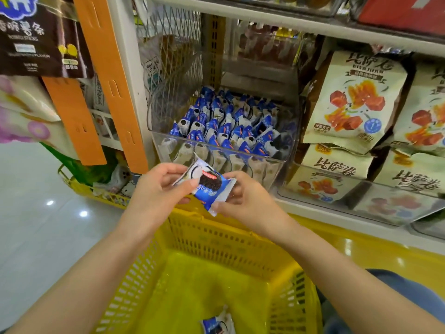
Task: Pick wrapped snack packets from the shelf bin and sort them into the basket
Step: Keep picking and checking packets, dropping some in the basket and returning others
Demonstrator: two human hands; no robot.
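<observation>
Pinching its ends, left hand (154,191) and right hand (248,201) hold a blue-white cookie packet (210,189).

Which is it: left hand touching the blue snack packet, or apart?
Touching. Head view: the left hand pinches the blue snack packet, thumb lying across its front.

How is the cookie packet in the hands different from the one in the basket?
The blue-and-white held packet is pinched by the left hand and right hand above the yellow plastic basket; the basket packet lies loose inside. The held packet sits mid-picture; the basket packet is cut by the picture's edge. Both picture a dark cookie.
</observation>
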